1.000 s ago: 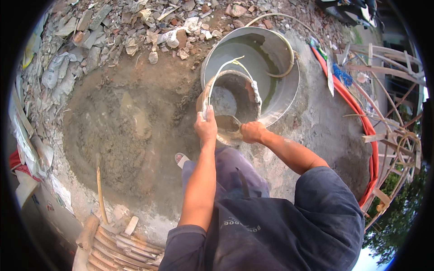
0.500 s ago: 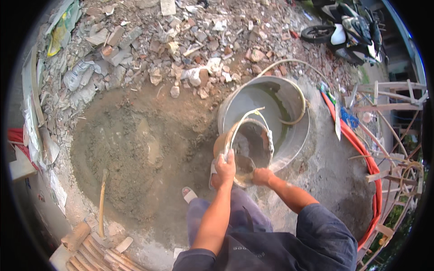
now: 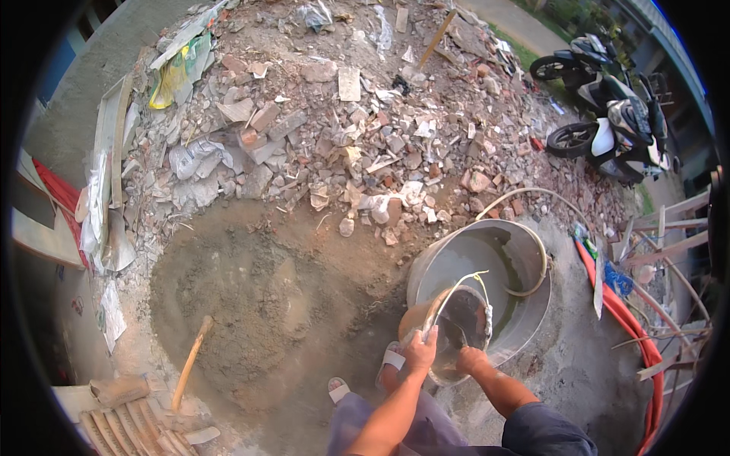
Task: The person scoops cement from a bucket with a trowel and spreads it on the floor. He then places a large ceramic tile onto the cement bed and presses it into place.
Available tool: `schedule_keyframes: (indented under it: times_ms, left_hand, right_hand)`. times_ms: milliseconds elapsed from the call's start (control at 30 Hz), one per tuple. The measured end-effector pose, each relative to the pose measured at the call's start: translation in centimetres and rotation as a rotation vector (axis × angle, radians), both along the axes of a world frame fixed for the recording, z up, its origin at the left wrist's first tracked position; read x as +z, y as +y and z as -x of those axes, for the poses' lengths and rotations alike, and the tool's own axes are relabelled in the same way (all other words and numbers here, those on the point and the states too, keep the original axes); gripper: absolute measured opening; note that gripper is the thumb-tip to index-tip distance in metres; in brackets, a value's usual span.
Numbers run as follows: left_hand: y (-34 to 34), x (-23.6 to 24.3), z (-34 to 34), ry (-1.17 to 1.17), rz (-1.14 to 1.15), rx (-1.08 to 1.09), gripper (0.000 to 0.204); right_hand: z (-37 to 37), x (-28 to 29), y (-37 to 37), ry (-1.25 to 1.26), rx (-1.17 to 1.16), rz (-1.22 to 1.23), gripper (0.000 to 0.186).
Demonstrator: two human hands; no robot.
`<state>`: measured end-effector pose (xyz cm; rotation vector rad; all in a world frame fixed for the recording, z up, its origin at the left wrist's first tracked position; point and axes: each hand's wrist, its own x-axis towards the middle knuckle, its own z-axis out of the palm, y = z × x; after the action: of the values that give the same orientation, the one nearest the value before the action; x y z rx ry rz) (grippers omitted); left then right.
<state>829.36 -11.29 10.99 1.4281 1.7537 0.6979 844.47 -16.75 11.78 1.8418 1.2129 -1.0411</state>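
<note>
A small bucket (image 3: 416, 321) with a pale wire-like handle (image 3: 456, 285) is tilted against the near side of a large round metal tub (image 3: 532, 334). The tub holds murky water (image 3: 475, 262). My left hand (image 3: 418, 353) is closed on the bucket's left rim, by the foot of the handle. At the bucket's near right rim, my right hand (image 3: 473, 362) is closed round what looks like a thin-necked hand tool reaching into the bucket. The tool's far end is lost in the bucket's dark inside.
Wet grey mortar (image 3: 243, 304) spreads on the ground to the left, beside a wooden tool handle (image 3: 192, 365). Broken rubble (image 3: 365, 144) lies beyond. A hose (image 3: 525, 191) loops into the tub. Red sheeting (image 3: 646, 349) runs along the right; motorbikes (image 3: 608, 125) stand at the far right.
The whole view has shifted, so everything sits lower and further right, with more rubble in sight. Both hands keep their hold at the bucket; the tool inside shows less broadly.
</note>
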Motion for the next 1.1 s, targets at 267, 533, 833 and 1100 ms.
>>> schedule_keyframes:
  times_ms: [267,533,833,1100]
  left_hand:
    - [0.2,-0.4,1.2,-0.18,0.002,0.022,0.043]
    - [1.1,0.3,2.8,-0.09,0.044,-0.015,0.046]
    - [1.0,0.0,2.7,-0.116,0.066,0.006,0.045]
    - [0.7,0.1,2.2,-0.118,0.052,0.012,0.046]
  right_hand:
    - [2.5,3.2,-1.7,0.203,0.035,0.007,0.028]
    - [3.1,3.7,0.6,0.627,-0.603,0.001,0.038]
    - [3.5,2.3,0.2,0.133,-0.044,-0.366,0.028]
    - [4.8,4.9,-3.1,0.21,0.331,-0.125,0.028]
